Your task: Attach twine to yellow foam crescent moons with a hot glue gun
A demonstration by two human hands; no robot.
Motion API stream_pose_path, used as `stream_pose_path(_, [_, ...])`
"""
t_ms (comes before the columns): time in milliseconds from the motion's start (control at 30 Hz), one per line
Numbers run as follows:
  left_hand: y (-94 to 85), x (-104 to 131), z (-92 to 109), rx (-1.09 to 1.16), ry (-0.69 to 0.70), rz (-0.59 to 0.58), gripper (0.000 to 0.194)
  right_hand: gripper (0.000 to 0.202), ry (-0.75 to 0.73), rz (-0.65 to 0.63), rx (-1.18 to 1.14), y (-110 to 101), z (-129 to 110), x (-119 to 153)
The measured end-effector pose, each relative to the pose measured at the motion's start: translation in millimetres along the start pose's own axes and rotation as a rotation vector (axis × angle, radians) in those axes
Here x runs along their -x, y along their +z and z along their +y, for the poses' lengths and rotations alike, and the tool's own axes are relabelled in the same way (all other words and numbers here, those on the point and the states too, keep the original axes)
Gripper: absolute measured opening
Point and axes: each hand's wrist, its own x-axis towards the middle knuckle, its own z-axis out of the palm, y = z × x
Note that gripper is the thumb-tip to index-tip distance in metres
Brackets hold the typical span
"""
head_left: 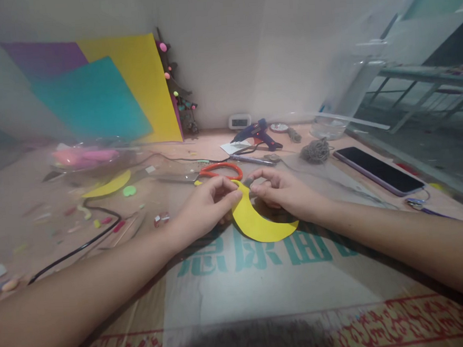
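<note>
My left hand (206,202) pinches yellow crescent (261,223); right hand (282,189) half-curled, grip unclear. Squeezing too hard could crease crescent.

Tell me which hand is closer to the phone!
Right. The right hand is to the left of the phone, with a gap between them. The left hand is farther left, past the right hand, pinching the yellow crescent.

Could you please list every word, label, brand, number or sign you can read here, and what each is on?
Nothing can be quoted with confidence.
Green characters on the table covering: large, but too blurred and partly covered to read.
White display: any digits are too small to read.
</note>
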Motion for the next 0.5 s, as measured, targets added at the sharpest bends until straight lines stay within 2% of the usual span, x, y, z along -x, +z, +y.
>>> stream_pose_path(500, [-0.4, -0.7, -0.9, -0.016, 0.013, 0.008, 0.022, 0.027, -0.032, 0.048, -0.032, -0.5, 2.6, 1.3])
